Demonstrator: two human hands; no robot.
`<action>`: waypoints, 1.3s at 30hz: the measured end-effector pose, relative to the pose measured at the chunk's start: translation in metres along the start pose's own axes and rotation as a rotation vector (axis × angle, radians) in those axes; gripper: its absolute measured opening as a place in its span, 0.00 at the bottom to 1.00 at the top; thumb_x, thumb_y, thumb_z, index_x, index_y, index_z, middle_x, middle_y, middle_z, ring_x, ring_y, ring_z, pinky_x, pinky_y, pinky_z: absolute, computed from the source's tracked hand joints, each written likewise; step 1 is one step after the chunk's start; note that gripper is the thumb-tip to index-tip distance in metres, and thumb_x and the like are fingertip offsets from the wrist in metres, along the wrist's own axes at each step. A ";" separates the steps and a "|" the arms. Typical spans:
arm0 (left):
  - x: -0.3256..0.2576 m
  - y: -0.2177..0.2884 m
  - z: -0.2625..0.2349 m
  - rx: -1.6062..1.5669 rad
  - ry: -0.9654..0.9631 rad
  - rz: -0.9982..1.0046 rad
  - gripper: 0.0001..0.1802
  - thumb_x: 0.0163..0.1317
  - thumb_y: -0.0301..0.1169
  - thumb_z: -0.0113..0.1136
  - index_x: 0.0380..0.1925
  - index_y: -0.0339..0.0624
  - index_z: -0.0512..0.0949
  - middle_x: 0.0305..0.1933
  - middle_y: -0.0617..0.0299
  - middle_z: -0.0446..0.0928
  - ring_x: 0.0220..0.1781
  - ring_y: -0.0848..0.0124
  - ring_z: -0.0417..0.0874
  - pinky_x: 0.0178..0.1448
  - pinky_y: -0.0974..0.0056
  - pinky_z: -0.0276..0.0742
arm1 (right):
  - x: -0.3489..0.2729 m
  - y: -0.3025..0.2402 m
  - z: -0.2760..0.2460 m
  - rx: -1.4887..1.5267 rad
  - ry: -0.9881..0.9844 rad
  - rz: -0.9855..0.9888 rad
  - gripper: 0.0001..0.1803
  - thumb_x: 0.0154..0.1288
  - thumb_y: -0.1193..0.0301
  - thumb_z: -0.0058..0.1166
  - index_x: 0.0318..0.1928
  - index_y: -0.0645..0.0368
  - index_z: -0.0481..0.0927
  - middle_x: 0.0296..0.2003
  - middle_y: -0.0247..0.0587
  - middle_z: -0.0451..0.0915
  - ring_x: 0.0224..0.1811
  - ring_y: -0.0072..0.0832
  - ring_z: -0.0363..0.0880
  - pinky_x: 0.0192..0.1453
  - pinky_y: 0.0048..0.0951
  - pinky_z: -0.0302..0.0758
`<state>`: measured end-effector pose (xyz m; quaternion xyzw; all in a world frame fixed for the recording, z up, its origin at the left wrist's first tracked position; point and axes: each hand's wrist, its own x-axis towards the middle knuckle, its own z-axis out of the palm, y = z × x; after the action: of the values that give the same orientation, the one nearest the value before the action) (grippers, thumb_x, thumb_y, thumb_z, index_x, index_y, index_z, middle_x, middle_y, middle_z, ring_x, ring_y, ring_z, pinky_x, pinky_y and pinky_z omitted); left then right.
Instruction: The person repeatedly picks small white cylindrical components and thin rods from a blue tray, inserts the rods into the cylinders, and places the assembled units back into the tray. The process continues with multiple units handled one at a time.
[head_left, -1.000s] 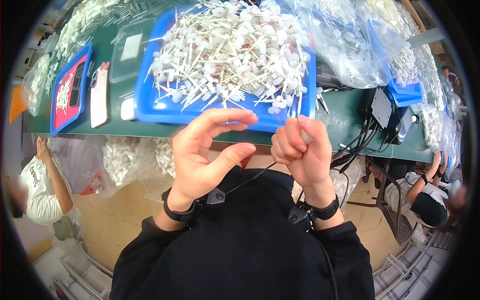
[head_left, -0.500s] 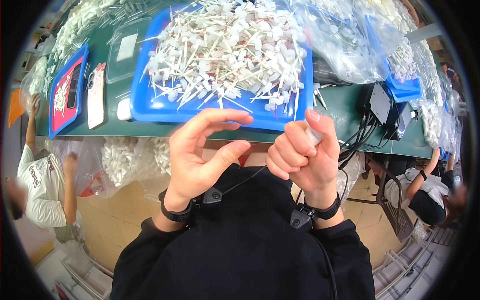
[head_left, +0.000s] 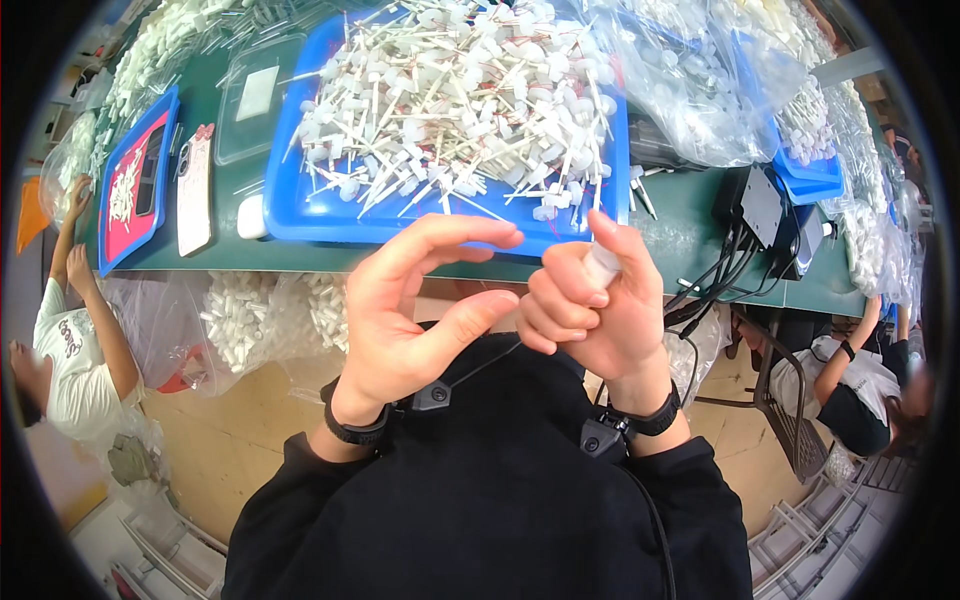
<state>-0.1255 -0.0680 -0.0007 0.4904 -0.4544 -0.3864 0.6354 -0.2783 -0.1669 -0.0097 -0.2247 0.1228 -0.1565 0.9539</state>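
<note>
My right hand (head_left: 598, 305) is curled around a small white cylindrical plastic piece (head_left: 603, 263), whose end shows between the thumb and the index finger. The rest of that piece is hidden in the fist. To its left, my left hand (head_left: 415, 310) is open, with fingers curved and thumb apart, and nothing lies between them. Both hands are in the air in front of the table's near edge. Just beyond them stands a blue tray (head_left: 345, 228), heaped with white plastic parts (head_left: 460, 110) on thin sticks with some red strands.
A phone in a pale case (head_left: 195, 190) and a smaller blue tray (head_left: 112, 262) are at the left on the green table (head_left: 235, 170). Black boxes with cables (head_left: 750, 210) stand at the right, near a clear plastic bag (head_left: 690, 110). Other people work at both sides.
My left hand has moved slightly right and my right hand slightly left, so they are closer together. The person at the left has raised an arm toward the table.
</note>
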 end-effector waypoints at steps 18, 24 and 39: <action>0.014 0.006 -0.002 -0.006 -0.106 -0.085 0.09 0.58 0.18 0.58 0.38 0.35 0.83 0.41 0.58 0.79 0.36 0.73 0.83 0.31 0.74 0.77 | -0.029 -0.006 0.033 -0.674 0.268 -0.032 0.14 0.71 0.68 0.48 0.48 0.66 0.73 0.30 0.32 0.73 0.21 0.13 0.68 0.26 0.19 0.72; 0.019 0.022 -0.018 0.368 -0.282 0.188 0.11 0.51 0.16 0.63 0.36 0.35 0.83 0.39 0.53 0.82 0.39 0.69 0.85 0.40 0.71 0.81 | -0.036 -0.011 0.038 -0.858 0.262 -0.017 0.14 0.70 0.67 0.49 0.49 0.63 0.75 0.25 0.28 0.73 0.23 0.13 0.70 0.24 0.18 0.66; 0.000 0.030 -0.002 0.554 -0.079 0.259 0.12 0.45 0.16 0.67 0.33 0.35 0.83 0.32 0.57 0.83 0.31 0.69 0.86 0.33 0.70 0.82 | -0.033 -0.004 0.032 -1.347 0.144 -0.314 0.13 0.65 0.74 0.52 0.49 0.63 0.73 0.25 0.42 0.75 0.24 0.35 0.74 0.30 0.30 0.70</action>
<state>-0.1225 -0.0613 0.0283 0.5675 -0.6257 -0.1822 0.5033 -0.2998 -0.1456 0.0255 -0.7720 0.2220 -0.1969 0.5622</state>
